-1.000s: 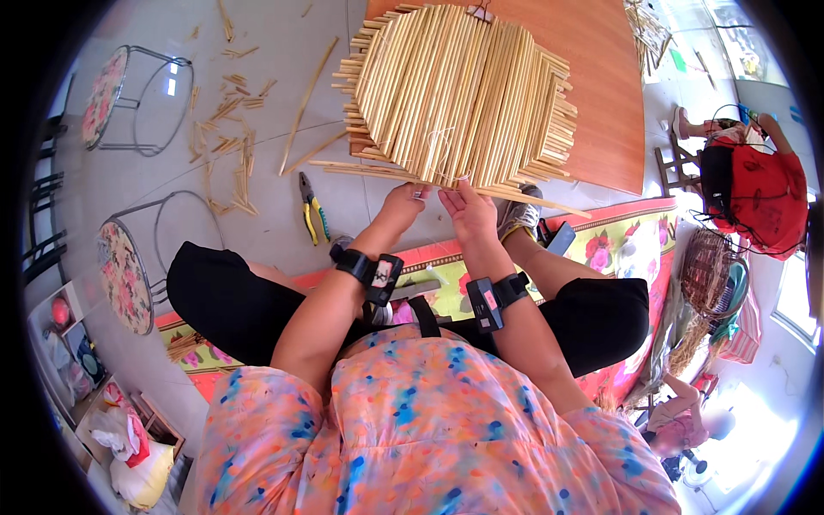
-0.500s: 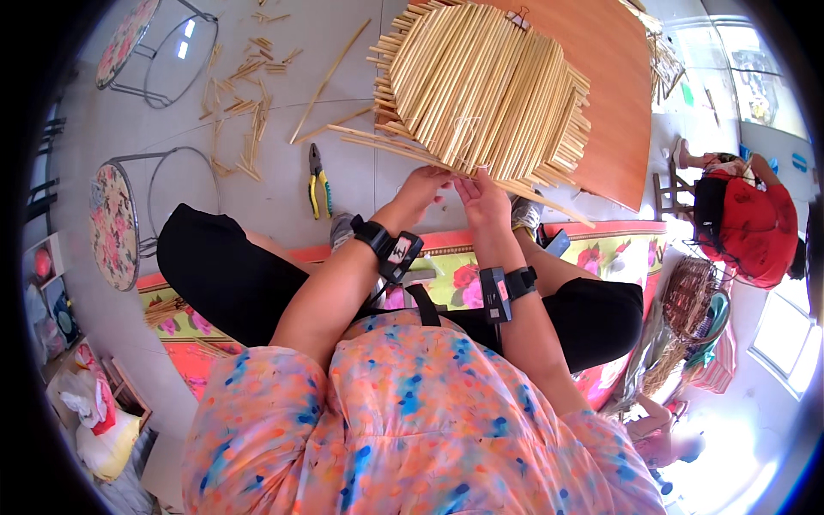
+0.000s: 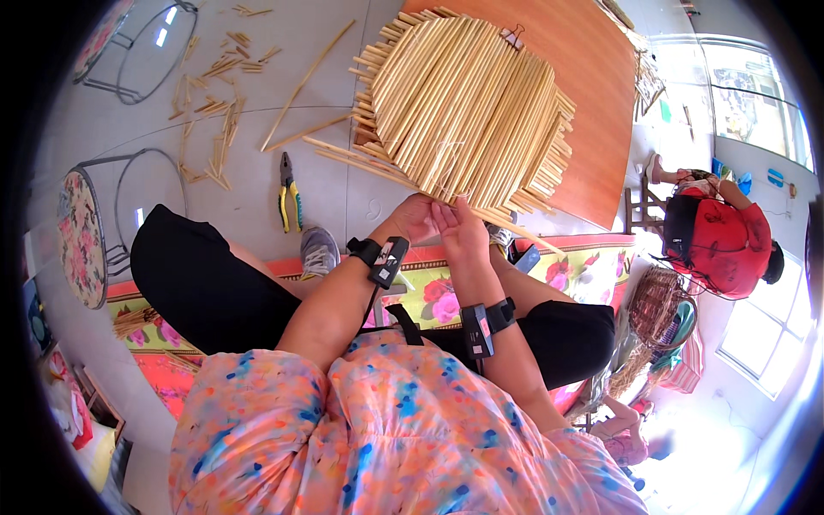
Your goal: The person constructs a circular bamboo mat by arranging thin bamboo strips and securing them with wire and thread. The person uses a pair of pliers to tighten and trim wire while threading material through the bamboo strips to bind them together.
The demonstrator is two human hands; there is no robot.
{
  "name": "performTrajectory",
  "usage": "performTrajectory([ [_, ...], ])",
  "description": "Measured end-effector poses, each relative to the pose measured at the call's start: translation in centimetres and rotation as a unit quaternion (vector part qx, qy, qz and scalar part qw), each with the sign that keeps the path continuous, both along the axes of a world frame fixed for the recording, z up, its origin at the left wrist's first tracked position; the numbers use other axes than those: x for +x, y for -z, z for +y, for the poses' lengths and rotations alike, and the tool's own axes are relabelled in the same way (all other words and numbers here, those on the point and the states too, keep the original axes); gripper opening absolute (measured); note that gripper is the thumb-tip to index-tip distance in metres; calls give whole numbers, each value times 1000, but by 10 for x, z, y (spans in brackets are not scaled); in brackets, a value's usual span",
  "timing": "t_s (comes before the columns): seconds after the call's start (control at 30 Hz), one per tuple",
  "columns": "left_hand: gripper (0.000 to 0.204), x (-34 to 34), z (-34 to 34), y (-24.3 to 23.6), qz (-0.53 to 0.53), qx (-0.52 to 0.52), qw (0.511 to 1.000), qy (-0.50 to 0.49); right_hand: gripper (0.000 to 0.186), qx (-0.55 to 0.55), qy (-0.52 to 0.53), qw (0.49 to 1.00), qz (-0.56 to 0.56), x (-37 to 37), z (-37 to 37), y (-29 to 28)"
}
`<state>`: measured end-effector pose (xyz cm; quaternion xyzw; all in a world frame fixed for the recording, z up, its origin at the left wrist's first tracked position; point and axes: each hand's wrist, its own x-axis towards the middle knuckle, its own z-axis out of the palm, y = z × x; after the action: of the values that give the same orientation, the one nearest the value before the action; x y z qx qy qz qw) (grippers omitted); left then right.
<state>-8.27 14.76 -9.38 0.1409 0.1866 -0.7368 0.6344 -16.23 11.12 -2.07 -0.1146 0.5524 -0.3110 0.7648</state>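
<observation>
One orange-brown table (image 3: 592, 129), straw panel (image 3: 463, 112) lying on it, stalk ends jutting past its left side. Long straws (image 3: 365, 164) run along the panel's near edge, sticking out at both ends. Hands at that edge: left hand (image 3: 417, 219) with fingers bent inward, right hand (image 3: 463, 236) palm up, fingers close together, nearly straight; cannot tell whether either pinches anything. Pliers (image 3: 289, 193) lie well apart, leftward. Clip (image 3: 515, 38) at the far edge; white thread (image 3: 446, 163) loose over the near part. Judged risks: slack thread could snag or let stalks slip; bumping the protruding ends could skew the edge.
</observation>
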Motion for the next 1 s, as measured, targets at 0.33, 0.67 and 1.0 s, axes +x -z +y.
performTrajectory([
  [0.33,17,7,-6,10,-85,51,985,144,23,26,-8,999,27,1,0,0],
  [0.67,27,-4,-6,4,182,-80,980,-2,20,10,2,1000,16,3,2,-4],
  [1.0,31,-12,-17,62,220,9,976,0,19,8,26,1000,-1,7,2,4],
])
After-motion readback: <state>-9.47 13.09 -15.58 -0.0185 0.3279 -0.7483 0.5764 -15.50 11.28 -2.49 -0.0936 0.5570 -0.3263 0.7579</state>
